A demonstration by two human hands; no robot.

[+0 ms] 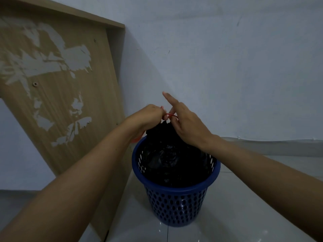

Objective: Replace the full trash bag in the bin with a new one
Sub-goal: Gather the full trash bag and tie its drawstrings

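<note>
A blue perforated plastic bin (pixel 176 203) stands on the tiled floor with a full black trash bag (pixel 167 159) inside, its gathered neck rising above the rim. A thin red drawstring (pixel 171 114) runs between my two hands above the neck. My left hand (pixel 148 117) pinches the string with curled fingers at the left of the neck. My right hand (pixel 185 126) holds the string's other end with its lower fingers, index finger stretched up and away. A bit of orange (pixel 138 139) shows under my left wrist at the bin's rim.
A worn wooden panel (pixel 61 88) leans against the pale wall (pixel 227 67) just left of the bin. Light glossy floor tiles (pixel 244 206) extend to the right and front. The bin sits close to the wall corner.
</note>
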